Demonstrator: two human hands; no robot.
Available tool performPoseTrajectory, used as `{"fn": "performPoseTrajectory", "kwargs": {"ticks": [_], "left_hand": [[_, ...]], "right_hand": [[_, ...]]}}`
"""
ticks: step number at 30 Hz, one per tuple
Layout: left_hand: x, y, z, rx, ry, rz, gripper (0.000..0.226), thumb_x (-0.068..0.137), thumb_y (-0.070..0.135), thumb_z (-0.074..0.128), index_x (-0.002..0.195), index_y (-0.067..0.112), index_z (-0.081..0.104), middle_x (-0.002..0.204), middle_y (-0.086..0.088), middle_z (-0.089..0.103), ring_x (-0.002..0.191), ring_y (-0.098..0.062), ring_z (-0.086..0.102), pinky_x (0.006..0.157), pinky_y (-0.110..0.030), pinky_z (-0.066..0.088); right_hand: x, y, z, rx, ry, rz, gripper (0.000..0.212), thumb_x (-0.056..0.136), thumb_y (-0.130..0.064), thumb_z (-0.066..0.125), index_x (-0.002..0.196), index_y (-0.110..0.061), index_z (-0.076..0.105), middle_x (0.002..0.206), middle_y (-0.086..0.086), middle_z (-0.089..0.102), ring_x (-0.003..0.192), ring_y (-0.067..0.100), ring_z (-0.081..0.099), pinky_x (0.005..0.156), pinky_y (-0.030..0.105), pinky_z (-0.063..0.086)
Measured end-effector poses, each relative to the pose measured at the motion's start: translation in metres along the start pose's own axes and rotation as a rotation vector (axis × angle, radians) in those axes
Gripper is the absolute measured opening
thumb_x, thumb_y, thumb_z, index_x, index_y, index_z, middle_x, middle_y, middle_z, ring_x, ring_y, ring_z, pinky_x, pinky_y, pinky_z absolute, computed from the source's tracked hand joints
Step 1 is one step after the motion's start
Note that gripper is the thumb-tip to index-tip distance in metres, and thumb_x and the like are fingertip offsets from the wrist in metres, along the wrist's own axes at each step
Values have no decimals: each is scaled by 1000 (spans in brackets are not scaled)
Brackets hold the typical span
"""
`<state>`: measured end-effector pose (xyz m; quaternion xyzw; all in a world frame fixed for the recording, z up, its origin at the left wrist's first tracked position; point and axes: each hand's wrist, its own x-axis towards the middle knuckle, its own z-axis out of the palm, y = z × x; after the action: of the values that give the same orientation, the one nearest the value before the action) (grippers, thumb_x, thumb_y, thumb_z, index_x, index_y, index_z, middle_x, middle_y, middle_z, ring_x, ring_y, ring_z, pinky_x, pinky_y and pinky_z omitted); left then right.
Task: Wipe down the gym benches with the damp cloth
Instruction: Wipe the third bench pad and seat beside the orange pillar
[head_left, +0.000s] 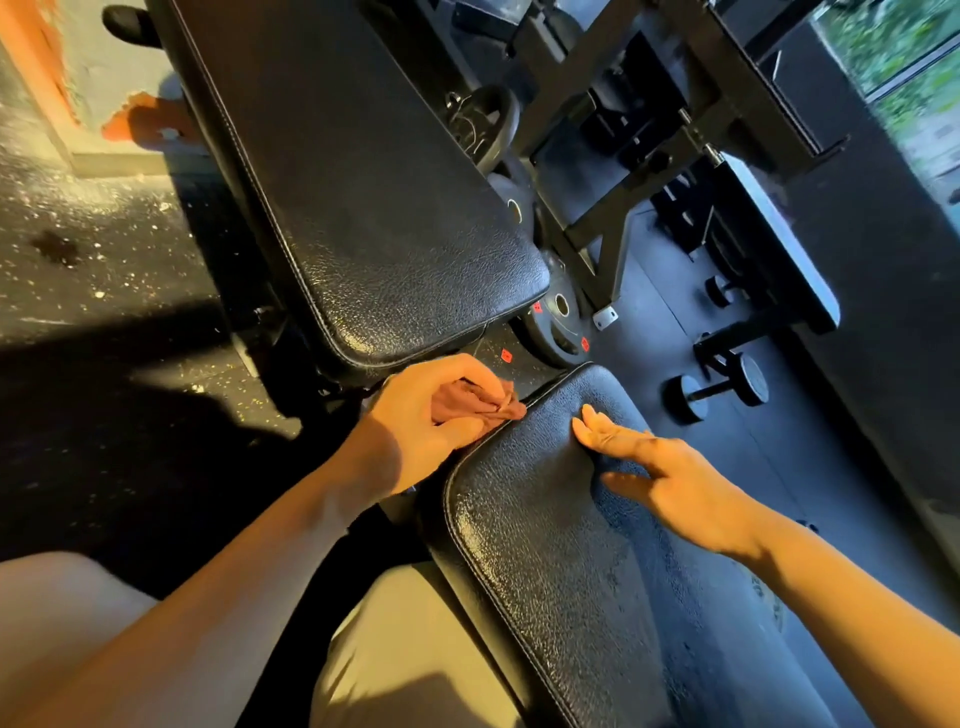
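Note:
A black padded bench fills the view: its seat pad (561, 561) lies near me at lower right, and its long back pad (363, 197) stretches away toward the upper left. My left hand (421, 415) grips a bunched reddish-brown cloth (483, 402) against the seat pad's far left corner, beside the gap between the two pads. My right hand (670, 478) rests flat on the seat pad with its fingers straight, holding nothing.
Weight plates (558, 327) lean under the back pad. A dumbbell (717, 389) lies on the dark floor to the right, near a black rack frame (649, 171) and another bench (779, 249). Speckled rubber floor (104, 249) spreads left. My legs in beige trousers show at the bottom.

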<state>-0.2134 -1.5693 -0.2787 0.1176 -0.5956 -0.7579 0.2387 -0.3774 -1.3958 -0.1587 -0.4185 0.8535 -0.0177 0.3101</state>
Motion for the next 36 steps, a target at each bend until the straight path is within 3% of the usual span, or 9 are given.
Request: {"fn": "performPoseTrajectory", "kwargs": {"ticks": [3,8,12,16,20,23,27,30,36], "left_hand": [[43,2,31,108,60,61,38,82,-25,47,110,-4,61,113,-7,65,98,8,61,81,-2,42],[105,-19,47,146,-156,-92,42,86,-22,44,123,-7,57,123,-21,61,119,-27,58,85,-7,47],[98,-25,41,120,-193,-97,39,91,-17,44,126,-3,55,122,-6,60,111,-6,56,85,-4,44],[82,-28,34,57,-145,-113,31,86,-21,49,106,-1,62,109,-3,65,87,12,63,79,-10,49],[76,-23,24,111,-134,-81,33,82,-23,51,101,-1,65,95,1,69,86,7,66,78,-15,49],[94,-16,44,131,-96,-42,36,83,-23,50,112,-5,62,106,-7,66,91,-4,64,77,-8,47],[125,-19,62,191,-157,-82,32,88,-18,49,117,-8,60,117,-19,64,107,-20,61,90,-21,51],[110,-16,45,259,-186,-100,27,88,-15,51,108,-2,64,111,-14,68,93,-5,63,77,-9,49],[19,5,4,321,-105,-41,29,82,-19,52,97,2,66,97,12,66,90,10,62,81,-8,42]], "right_hand": [[0,3,1,18,-2,-5,67,93,0,55,133,-51,35,153,-24,21,143,-3,13,121,46,14],[1,5,3,29,4,-22,66,95,-2,54,134,-50,32,153,-25,18,143,-4,10,121,44,12],[1,1,3,-33,17,-51,65,95,-4,54,135,-48,28,153,-23,17,142,-6,9,122,34,0],[1,1,4,-88,30,-53,61,96,-6,55,145,-34,31,153,-20,16,142,-5,9,119,25,-5],[1,0,4,-132,37,-65,60,96,-9,55,146,-33,30,150,-23,13,139,-9,7,118,21,-6],[2,-1,5,-136,27,-61,60,97,-11,54,146,-34,27,149,-25,11,140,-8,6,118,22,-7],[1,1,6,-67,48,-50,59,97,-12,54,145,-35,29,148,-26,14,141,-6,9,119,25,-6],[2,2,7,-57,61,-54,58,97,-12,54,145,-34,31,149,-25,16,141,-6,11,120,29,-4],[4,0,2,-85,34,-55,54,98,-12,53,146,-30,36,154,-19,19,143,-3,12,121,34,-3]]}}
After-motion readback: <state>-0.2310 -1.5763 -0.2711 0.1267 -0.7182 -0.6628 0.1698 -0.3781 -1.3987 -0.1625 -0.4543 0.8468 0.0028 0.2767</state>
